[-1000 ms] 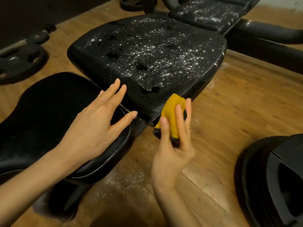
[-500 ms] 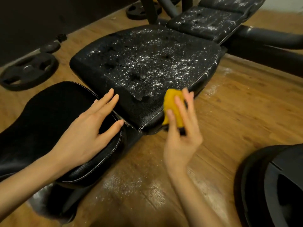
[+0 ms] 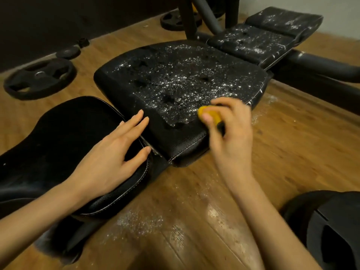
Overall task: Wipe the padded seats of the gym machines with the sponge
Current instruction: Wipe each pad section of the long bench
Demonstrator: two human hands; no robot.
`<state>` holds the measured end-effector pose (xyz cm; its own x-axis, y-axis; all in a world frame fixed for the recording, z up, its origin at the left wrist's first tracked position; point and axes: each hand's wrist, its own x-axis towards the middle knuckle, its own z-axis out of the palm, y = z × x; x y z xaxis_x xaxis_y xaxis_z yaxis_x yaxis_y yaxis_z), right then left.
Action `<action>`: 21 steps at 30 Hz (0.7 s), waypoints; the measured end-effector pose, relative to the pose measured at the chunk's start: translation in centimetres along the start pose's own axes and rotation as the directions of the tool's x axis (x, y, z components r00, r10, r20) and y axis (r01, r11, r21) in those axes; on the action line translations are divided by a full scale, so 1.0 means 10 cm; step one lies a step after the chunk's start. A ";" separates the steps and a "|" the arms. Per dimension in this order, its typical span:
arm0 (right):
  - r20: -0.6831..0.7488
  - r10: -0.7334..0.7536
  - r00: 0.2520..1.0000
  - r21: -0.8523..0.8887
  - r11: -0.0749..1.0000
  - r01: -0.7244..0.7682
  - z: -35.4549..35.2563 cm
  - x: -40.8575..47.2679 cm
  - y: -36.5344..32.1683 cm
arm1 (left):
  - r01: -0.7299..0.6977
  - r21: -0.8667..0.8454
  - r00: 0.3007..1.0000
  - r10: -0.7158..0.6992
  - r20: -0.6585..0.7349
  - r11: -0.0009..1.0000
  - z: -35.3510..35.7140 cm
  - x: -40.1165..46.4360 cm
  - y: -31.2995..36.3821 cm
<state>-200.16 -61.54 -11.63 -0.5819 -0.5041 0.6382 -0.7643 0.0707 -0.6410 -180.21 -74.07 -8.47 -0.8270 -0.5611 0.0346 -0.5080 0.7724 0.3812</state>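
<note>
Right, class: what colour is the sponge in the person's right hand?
Yellow: the soft sponge, gripped by the right hand, clearest in the head view.

No readable text, labels or numbers anywhere

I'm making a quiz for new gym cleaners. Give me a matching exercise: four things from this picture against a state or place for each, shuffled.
Things:
1. sponge
2. middle seat pad
3. near seat pad
4. weight plate

States:
A. flat on the wooden floor
B. speckled with white flecks
C. gripped in the right hand
D. under the flat left hand

Pairs: 1-C, 2-B, 3-D, 4-A
</note>
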 end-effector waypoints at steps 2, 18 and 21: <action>-0.052 0.146 0.988 -0.044 0.988 -0.148 -0.08 0.23 0.12 | -0.001 0.015 1.000 0.001 -0.001 1.000 0.01 0.01 -0.01; 0.016 0.127 0.992 -0.197 0.973 -0.122 -0.17 0.09 -0.11 | 0.008 -0.015 0.998 -0.009 -0.058 1.000 -0.02 0.05 0.04; 0.239 -0.059 0.969 -0.137 0.986 0.094 -0.12 -0.26 -0.48 | 0.011 -0.013 0.995 -0.012 -0.096 1.000 -0.02 0.15 0.05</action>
<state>-195.31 -59.52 -9.76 -0.4525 -0.6981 0.5549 -0.8464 0.1402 -0.5138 -181.66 -74.58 -8.04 -0.7942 -0.5961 0.1183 -0.5136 0.7623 0.3938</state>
